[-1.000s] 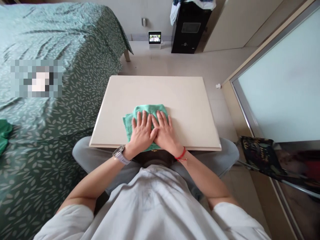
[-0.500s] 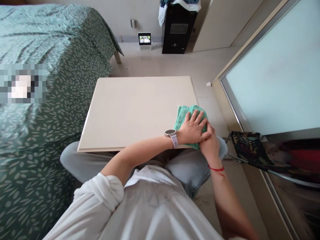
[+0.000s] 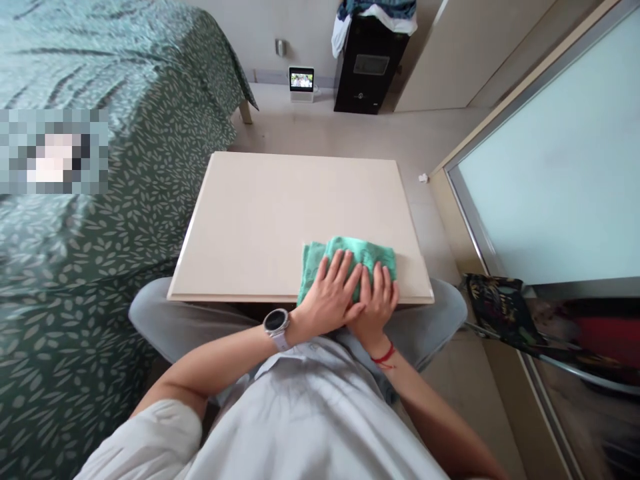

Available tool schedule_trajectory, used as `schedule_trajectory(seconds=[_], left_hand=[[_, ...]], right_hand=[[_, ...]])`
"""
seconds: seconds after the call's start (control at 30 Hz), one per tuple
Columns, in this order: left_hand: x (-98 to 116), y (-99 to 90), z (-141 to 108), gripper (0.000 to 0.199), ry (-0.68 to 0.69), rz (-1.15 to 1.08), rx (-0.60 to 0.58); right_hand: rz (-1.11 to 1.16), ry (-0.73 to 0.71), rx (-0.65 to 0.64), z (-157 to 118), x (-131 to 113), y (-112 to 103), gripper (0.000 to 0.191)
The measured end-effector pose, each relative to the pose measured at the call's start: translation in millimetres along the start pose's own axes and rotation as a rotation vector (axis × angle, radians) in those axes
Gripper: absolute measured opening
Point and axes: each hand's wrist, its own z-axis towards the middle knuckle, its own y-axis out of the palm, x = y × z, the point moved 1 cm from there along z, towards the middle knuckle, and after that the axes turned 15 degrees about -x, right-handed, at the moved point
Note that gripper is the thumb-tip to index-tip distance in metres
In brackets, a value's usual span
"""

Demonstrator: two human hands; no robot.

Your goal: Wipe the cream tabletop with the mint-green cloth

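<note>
A folded green cloth [image 3: 370,251] lies on the near edge of a low cream table [image 3: 255,213], right of its middle. My left hand [image 3: 327,295] rests flat on the cloth with its fingers stretched out, and a watch [image 3: 276,323] is on that wrist. Beside it, my right hand [image 3: 373,305] presses on the cloth too, its fingers extended forward. The left thumb lies against the right hand. Part of the cloth under both palms is hidden.
My knees are under the table's near side. A bed with a green leaf-patterned cover [image 3: 150,147] stands at the left. Beyond the table are a small screen [image 3: 301,81] and a black cabinet [image 3: 367,70]. To the right are a folding chair [image 3: 500,303] and a glass-panelled door [image 3: 555,173].
Both hands and the cloth have moved left and closer to me, from the table's right edge along its near edge. The view has shifted slightly.
</note>
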Motion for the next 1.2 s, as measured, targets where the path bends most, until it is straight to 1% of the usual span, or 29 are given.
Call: schedule_trajectory(seconds=[0.13, 0.23, 0.3, 0.37, 0.43, 0.53, 0.6, 0.67, 0.73, 0.83, 0.93, 1.03, 1.13, 1.2], left_hand=[[-35, 9.8, -67, 0.079, -0.193, 0.036, 0.048], [-57, 19.2, -114, 0.075, -0.321, 0.061, 0.102], [-71, 26.1, -141, 0.074, -0.413, 0.037, 0.128], [-84, 32.4, -163, 0.076, -0.516, -0.009, 0.166], [-94, 36.4, -180, 0.078, -0.618, -0.054, 0.215], [-107, 33.0, -192, 0.081, -0.752, -0.125, 0.267], [-117, 22.9, -191, 0.081, -0.820, -0.176, 0.260], [-131, 7.6, -184, 0.083, -0.862, -0.212, 0.221], [-149, -9.6, -172, 0.085, -0.883, -0.232, 0.163], [-182, -33.0, -144, 0.086, -0.891, -0.234, 0.095], [-219, -49.5, -111, 0.082, -0.875, -0.234, 0.073], [-257, -59.5, -78, 0.077, -0.839, -0.246, 0.077], [-291, -66.7, -47, 0.077, -0.754, -0.243, 0.087], [-306, -71.5, -24, 0.076, -0.689, -0.238, 0.067]], right_hand=[[0.054, -0.205, -0.104, -3, -62, 7, 0.057], [0.101, -0.372, -0.248, 0, -106, 9, 0.060], [0.112, -0.478, -0.341, 4, -134, 7, 0.063], [0.118, -0.582, -0.418, 10, -162, 5, 0.065], [0.118, -0.667, -0.490, 18, -186, 1, 0.069], [0.118, -0.769, -0.568, 34, -214, -4, 0.070], [0.122, -0.828, -0.598, 50, -227, -5, 0.070], [0.124, -0.871, -0.630, 71, -237, -5, 0.069], [0.126, -0.891, -0.669, 96, -245, -1, 0.069], [0.142, -0.876, -0.703, 139, -255, 11, 0.069], [0.168, -0.819, -0.715, 187, -262, 30, 0.071], [0.207, -0.772, -0.715, 234, -266, 49, 0.072], [0.251, -0.715, -0.707, 274, -262, 63, 0.071], [0.254, -0.668, -0.701, 295, -254, 67, 0.071]])
